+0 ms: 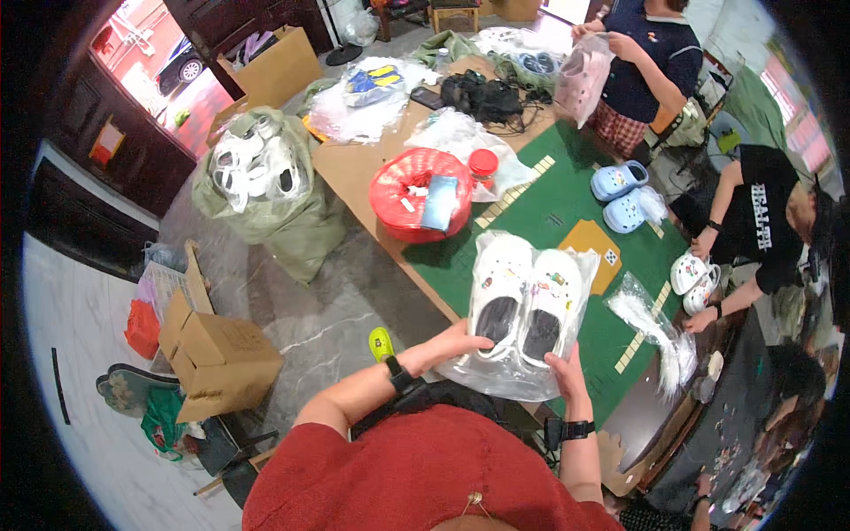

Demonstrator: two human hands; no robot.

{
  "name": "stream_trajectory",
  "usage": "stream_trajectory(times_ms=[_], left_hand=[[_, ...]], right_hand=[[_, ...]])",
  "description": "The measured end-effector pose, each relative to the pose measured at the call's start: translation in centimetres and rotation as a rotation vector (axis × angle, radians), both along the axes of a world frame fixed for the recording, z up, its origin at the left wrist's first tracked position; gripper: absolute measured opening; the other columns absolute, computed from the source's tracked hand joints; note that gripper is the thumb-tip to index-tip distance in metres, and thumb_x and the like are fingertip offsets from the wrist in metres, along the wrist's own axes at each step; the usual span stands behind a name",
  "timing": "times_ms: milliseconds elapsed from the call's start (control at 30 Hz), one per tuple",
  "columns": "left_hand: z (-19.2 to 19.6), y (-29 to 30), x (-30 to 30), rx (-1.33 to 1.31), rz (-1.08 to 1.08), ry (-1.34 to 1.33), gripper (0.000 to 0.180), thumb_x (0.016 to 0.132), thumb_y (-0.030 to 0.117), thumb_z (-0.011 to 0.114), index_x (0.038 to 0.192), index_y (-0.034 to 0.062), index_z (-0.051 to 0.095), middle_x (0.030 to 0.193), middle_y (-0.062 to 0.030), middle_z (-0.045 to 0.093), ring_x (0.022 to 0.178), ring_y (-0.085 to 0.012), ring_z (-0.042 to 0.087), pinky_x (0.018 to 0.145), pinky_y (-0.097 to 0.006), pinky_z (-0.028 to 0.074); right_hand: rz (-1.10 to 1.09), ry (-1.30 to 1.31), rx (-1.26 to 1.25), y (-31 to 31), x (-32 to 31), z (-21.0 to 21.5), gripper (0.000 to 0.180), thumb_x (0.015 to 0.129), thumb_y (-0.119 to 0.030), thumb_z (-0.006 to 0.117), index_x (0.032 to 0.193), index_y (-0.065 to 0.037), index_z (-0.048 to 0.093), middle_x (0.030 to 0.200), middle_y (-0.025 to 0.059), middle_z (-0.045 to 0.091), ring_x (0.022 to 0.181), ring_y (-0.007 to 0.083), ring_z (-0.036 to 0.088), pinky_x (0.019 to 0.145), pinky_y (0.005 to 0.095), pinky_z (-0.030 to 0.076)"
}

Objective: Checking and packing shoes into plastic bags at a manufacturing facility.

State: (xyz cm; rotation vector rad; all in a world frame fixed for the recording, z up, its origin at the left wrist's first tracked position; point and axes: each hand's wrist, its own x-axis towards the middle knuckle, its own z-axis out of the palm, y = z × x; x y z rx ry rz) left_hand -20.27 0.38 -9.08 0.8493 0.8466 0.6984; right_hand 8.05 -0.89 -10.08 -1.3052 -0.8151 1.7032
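A pair of white clogs (pixel 501 288) with small colourful charms and dark insoles lies side by side in a clear plastic bag (pixel 513 382) at the near edge of the green table. My left hand (pixel 456 343) grips the bag's left side, its thumb over the heel of the left clog. On the other side my right hand (pixel 567 370) closes on the bag beside the right clog's heel. The fingers under the bag are partly hidden. Beyond the clogs sit a yellow card (pixel 591 252) and a red roll of plastic twine (pixel 390 199) with a blue packet on it.
Light-blue clogs (pixel 620 181) stand toward the right. One co-worker holds pale pink clogs (pixel 584 80) in a bag; another handles white clogs (pixel 693 274). Empty clear bags (pixel 651 327) lie between. Left are a green sack (pixel 301 239) of white shoes and a cardboard box (pixel 217 354).
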Motion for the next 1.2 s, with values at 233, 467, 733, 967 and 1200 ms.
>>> stream_trajectory(times_ms=[233,467,733,967,1200], left_hand=[[5.0,-0.9,-16.9,-0.005,0.266,0.013,0.069,0.081,0.019,0.066,0.138,-0.0026,0.034,0.129,-0.008,0.05,0.117,-0.0165,0.046,0.101,-0.03,0.035],[4.0,-2.6,-39.5,0.004,0.538,0.291,0.071,0.083,0.041,0.065,0.132,-0.0031,0.041,0.123,-0.012,0.054,0.109,-0.0174,0.051,0.094,-0.031,0.04],[6.0,-0.1,-60.4,0.106,0.762,0.402,0.052,0.094,0.029,0.054,0.132,-0.0043,0.04,0.12,-0.0099,0.055,0.106,-0.0149,0.05,0.094,-0.03,0.04],[8.9,8.2,-75.1,0.085,1.113,0.475,0.046,0.091,0.027,0.057,0.126,-0.0013,0.047,0.117,-0.0113,0.056,0.105,-0.0198,0.053,0.091,-0.033,0.041],[2.0,17.5,-88.2,0.197,0.893,1.787,0.058,0.071,0.013,0.067,0.123,0.0004,0.046,0.111,-0.0238,0.052,0.107,-0.0381,0.05,0.092,-0.044,0.04]], right_hand=[[0.173,-0.033,0.166,5.9,-17.6,5.4,0.079,0.07,-0.013,0.072,0.134,-0.002,0.027,0.124,0.0122,0.046,0.112,0.0225,0.047,0.097,0.0341,0.038],[0.435,0.128,0.252,11.8,-42.3,4.7,0.071,0.077,-0.015,0.065,0.137,-0.002,0.029,0.126,0.0099,0.045,0.113,0.0202,0.046,0.097,0.0339,0.037],[0.617,0.386,-0.012,19.6,-64.6,5.9,0.058,0.084,-0.022,0.058,0.133,-0.003,0.035,0.125,0.0101,0.049,0.108,0.02,0.052,0.092,0.0347,0.045],[0.643,0.343,-0.158,30.8,-79.0,6.3,0.044,0.086,-0.033,0.053,0.117,-0.002,0.056,0.105,0.0093,0.065,0.094,0.0217,0.063,0.085,0.033,0.048],[0.75,0.285,-0.262,39.4,-88.4,-0.6,0.042,0.084,-0.033,0.057,0.115,-0.007,0.048,0.107,0.0085,0.057,0.098,0.0217,0.056,0.086,0.0374,0.046]])
